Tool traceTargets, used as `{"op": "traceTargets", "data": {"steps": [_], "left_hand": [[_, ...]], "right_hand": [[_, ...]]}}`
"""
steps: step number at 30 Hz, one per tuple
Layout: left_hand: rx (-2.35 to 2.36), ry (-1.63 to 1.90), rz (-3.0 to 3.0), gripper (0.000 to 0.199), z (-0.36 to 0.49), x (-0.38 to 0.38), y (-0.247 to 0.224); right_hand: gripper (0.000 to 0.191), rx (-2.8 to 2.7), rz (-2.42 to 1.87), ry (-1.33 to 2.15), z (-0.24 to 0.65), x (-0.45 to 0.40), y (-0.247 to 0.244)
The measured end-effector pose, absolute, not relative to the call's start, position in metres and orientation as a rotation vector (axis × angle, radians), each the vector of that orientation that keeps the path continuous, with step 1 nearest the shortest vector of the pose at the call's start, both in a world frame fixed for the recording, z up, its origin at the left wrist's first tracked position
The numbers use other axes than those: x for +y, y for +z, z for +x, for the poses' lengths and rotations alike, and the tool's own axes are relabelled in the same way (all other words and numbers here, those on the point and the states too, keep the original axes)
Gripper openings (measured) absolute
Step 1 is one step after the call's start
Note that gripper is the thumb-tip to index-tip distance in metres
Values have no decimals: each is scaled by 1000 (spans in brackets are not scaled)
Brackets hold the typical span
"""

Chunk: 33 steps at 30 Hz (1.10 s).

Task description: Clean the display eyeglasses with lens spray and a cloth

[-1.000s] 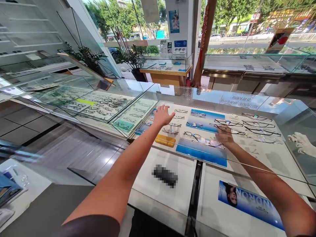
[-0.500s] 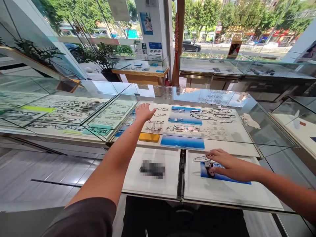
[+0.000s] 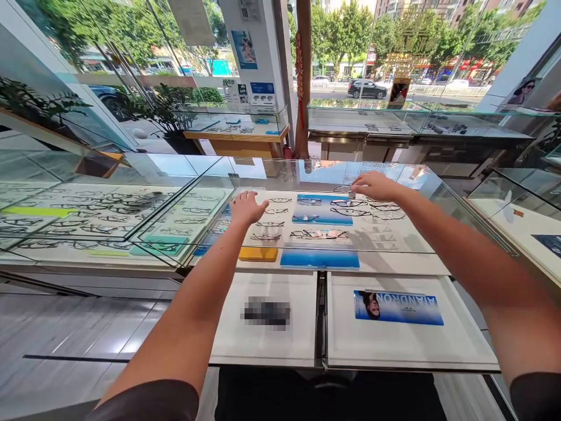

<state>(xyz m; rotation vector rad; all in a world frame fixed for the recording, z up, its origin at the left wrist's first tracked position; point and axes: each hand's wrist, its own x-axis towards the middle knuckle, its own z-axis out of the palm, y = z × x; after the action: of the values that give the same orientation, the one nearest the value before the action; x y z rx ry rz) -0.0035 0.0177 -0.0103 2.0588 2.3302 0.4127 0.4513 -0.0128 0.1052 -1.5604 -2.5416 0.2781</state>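
Note:
My left hand is open over the left part of the glass display case, fingers spread and nothing in them. Out over the far part of the glass, my right hand pinches a thin-framed pair of eyeglasses by one side; a small pale tag hangs by its fingers. Beneath the glass lie several more eyeglasses, a blue display card and a yellow case. In the right pulled-out drawer rests a blue card printed with a portrait.
The left drawer contains a dark, pixelated item. More eyewear fills a neighbouring glass case on the left. Other showcases stand by the windows. The glass edge overhangs the back of both drawers.
My right hand has moved from the right drawer up and away over the glass, taking the eyeglasses with it. My left hand stays over the glass. The view has shifted slightly.

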Motion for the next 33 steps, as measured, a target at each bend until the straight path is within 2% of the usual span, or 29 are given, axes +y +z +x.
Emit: {"op": "traceTargets", "data": {"steps": [5, 12, 18, 22, 25, 28, 31, 33], "left_hand": [[2339, 420, 2048, 74, -3, 16, -10], [2328, 401, 2040, 75, -1, 14, -8], [2326, 398, 2035, 77, 1, 13, -5], [2324, 407, 2034, 78, 1, 13, -5], [2320, 421, 2038, 77, 1, 13, -7], [2317, 440, 2038, 76, 1, 14, -8], [2310, 478, 2053, 71, 4, 11, -6], [2303, 530, 2089, 61, 7, 6, 0]], "right_hand": [[59, -2517, -1621, 264, 453, 30, 78], [68, -2481, -1644, 393, 455, 28, 58], [54, -2399, -1575, 465, 447, 10, 66], [52, -2195, -1487, 341, 432, -34, 103], [31, -2069, -1212, 403, 413, -98, 133], [6, -2264, -989, 490, 401, -167, 138], [17, -2452, -1054, 493, 416, -201, 110], [22, -2406, -1255, 405, 448, -198, 80]]}}
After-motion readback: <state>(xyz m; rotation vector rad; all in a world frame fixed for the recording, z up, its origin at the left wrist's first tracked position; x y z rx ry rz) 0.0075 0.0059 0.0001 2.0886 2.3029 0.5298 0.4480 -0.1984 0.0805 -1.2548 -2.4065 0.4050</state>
